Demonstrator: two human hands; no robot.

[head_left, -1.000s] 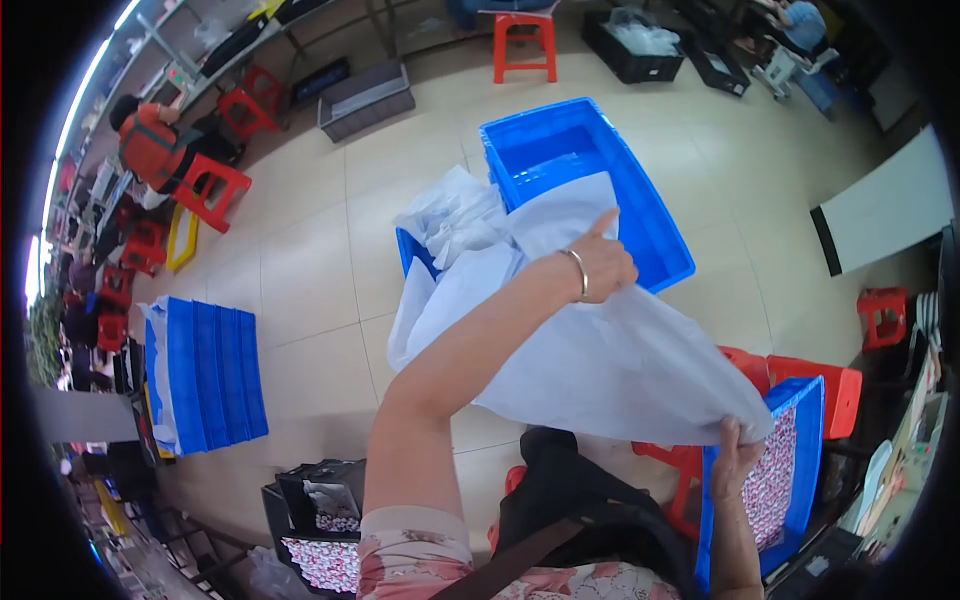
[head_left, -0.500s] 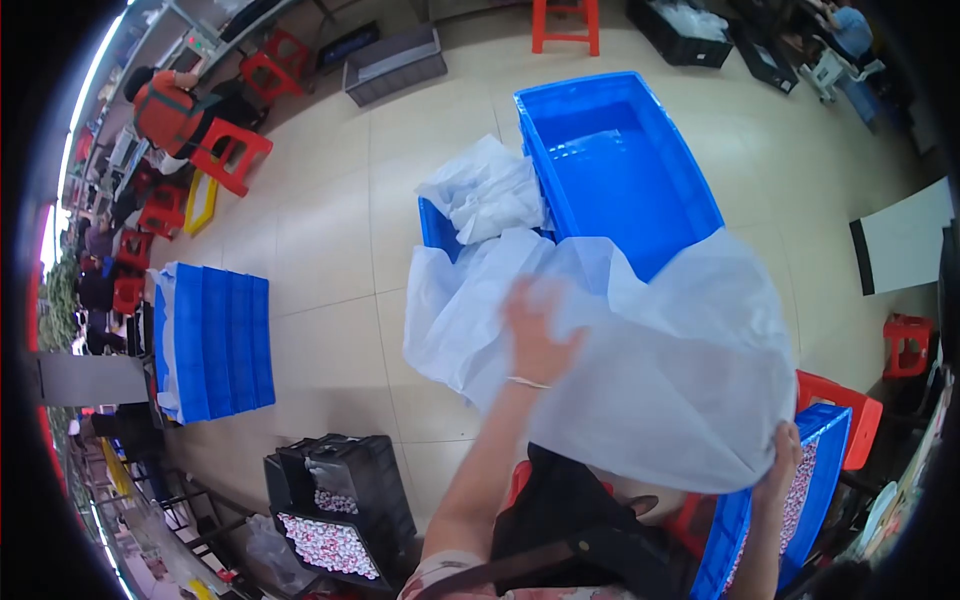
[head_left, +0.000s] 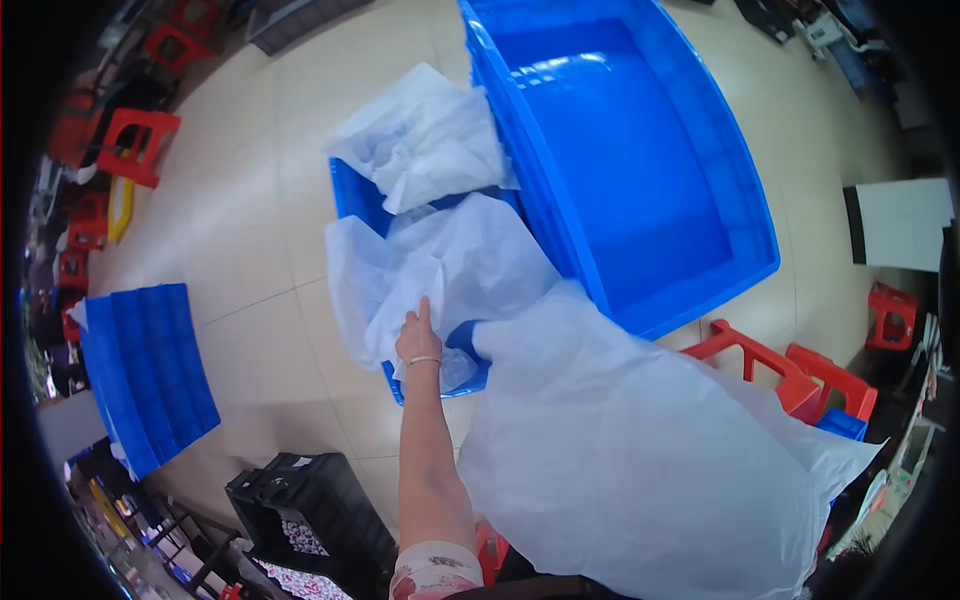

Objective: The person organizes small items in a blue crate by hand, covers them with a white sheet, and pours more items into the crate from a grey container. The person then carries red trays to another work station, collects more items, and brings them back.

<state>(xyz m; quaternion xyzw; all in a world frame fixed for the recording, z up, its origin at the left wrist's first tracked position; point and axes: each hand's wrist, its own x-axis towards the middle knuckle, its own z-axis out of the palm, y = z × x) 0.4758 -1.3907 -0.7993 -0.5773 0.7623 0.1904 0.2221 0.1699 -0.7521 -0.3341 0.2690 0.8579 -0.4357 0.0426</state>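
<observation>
Reaching down with the left hand (head_left: 418,335), stretching out the index finger and curling the other fingers against a thin white translucent sheet (head_left: 450,250). Cannot tell from this view whether pinching or only pressing it. Wearing a pale bangle (head_left: 424,360) at that wrist. Draped across the middle of a small blue plastic bin (head_left: 350,190), spilling over its left edge. At that bin's near edge, just right of the hand, crumpled clear plastic (head_left: 458,370). Bunched over its far edge, a crumpled white sheet (head_left: 425,140). Spread from its near right corner toward the lower right, a broad white sheet (head_left: 640,450); cannot tell whether joined to the draped one. Just beyond the small bin's right edge, a large deep blue plastic bin (head_left: 640,180). Farther out on the tiled floor (head_left: 250,240), black plastic crates (head_left: 335,510) with small pink-and-white pieces (head_left: 303,538), ribbed blue plastic bins (head_left: 150,370) and red plastic stools (head_left: 140,140).
</observation>
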